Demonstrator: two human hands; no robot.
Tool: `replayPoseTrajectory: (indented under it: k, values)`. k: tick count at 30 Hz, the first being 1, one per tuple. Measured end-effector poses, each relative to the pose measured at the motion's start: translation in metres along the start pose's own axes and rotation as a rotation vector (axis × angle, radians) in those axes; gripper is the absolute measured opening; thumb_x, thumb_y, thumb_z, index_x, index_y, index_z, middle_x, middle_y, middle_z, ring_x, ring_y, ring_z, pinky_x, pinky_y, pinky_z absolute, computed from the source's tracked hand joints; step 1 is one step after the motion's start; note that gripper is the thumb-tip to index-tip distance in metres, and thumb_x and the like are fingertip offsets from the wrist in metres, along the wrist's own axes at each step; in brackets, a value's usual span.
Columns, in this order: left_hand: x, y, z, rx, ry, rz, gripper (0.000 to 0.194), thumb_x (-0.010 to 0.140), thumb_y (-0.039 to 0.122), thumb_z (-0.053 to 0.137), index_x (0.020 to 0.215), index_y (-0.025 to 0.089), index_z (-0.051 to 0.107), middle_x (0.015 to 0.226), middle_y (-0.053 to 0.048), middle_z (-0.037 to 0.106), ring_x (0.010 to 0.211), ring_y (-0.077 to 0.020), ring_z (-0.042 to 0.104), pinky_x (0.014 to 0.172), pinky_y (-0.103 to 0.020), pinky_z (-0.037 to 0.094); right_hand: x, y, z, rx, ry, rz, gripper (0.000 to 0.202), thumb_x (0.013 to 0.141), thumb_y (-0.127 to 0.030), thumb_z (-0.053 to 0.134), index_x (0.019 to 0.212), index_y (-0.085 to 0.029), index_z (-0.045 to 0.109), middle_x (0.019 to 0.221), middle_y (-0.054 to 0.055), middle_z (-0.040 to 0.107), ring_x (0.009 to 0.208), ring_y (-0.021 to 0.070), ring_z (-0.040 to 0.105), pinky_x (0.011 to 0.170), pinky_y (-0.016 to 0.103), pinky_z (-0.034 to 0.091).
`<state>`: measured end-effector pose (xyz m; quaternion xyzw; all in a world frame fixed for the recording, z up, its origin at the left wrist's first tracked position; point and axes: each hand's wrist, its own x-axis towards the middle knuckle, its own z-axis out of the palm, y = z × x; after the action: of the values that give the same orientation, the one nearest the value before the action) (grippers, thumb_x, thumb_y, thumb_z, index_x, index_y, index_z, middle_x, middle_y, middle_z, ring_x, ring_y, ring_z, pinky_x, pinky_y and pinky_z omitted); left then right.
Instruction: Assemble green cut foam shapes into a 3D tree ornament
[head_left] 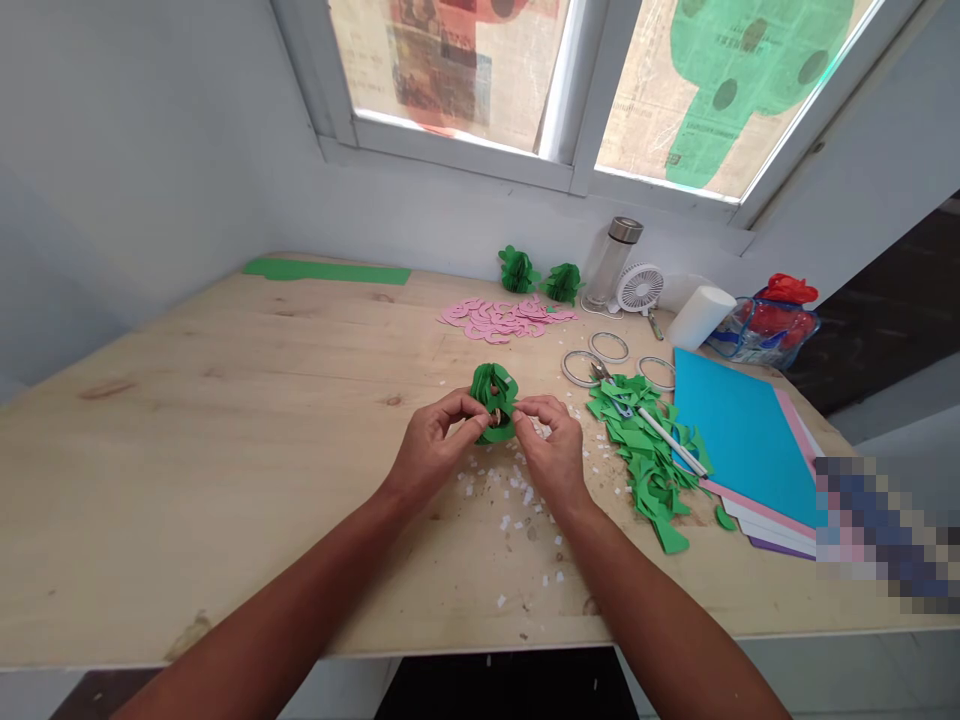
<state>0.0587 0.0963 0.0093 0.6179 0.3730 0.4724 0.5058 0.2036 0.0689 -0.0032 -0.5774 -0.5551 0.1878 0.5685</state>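
Observation:
A layered green paper piece (491,385) is held just above the middle of the table, its folds fanned apart. My left hand (444,432) pinches its left lower side between thumb and fingers. On the opposite side, my right hand (549,440) grips the right edge with thumb and forefinger. Something small and brownish shows inside the folds, too small to make out. Small white paper bits (517,490) lie scattered below and between the hands.
Green scraps (649,450), scissors (601,372), white sticks (671,442) and tape rolls (609,347) lie right. Coloured sheets (739,430) are farther right. Behind are pink cutouts (502,318), two green paper pieces (517,270), a bottle (609,262) and a fan (640,289).

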Motion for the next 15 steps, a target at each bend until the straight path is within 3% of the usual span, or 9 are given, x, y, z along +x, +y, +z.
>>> replayPoseTrajectory:
  k: [4, 9, 15]
  values:
    - [-0.0009, 0.0013, 0.0003, -0.103, 0.008, -0.056, 0.012, 0.074, 0.028, 0.063, 0.080, 0.018, 0.061, 0.081, -0.003, 0.066, 0.080, -0.0201, 0.063, 0.074, -0.033, 0.049, -0.0002, -0.0015, -0.0012, -0.006, 0.002, -0.005, 0.012, 0.077, -0.019, 0.058, 0.076, -0.021, 0.070, 0.083, 0.004, 0.067, 0.087, 0.0189, 0.059, 0.084, 0.035, 0.046]
    - [-0.0011, 0.0009, 0.0002, -0.200, -0.030, -0.056, 0.022, 0.078, 0.030, 0.061, 0.097, 0.018, 0.060, 0.099, -0.007, 0.067, 0.098, -0.0231, 0.062, 0.082, -0.034, 0.048, -0.0022, -0.0057, -0.0021, -0.077, -0.004, -0.084, 0.012, 0.079, -0.018, 0.058, 0.079, -0.020, 0.070, 0.083, 0.005, 0.067, 0.087, 0.0197, 0.057, 0.082, 0.035, 0.045]
    - [-0.0019, 0.0053, 0.0037, -0.241, -0.078, -0.077, 0.030, 0.075, 0.027, 0.065, 0.102, 0.021, 0.054, 0.108, -0.008, 0.066, 0.102, -0.0239, 0.061, 0.082, -0.034, 0.049, -0.0041, -0.0081, -0.0019, -0.150, -0.005, -0.121, 0.012, 0.081, -0.018, 0.058, 0.078, -0.022, 0.069, 0.083, 0.004, 0.067, 0.086, 0.0203, 0.057, 0.082, 0.037, 0.044]
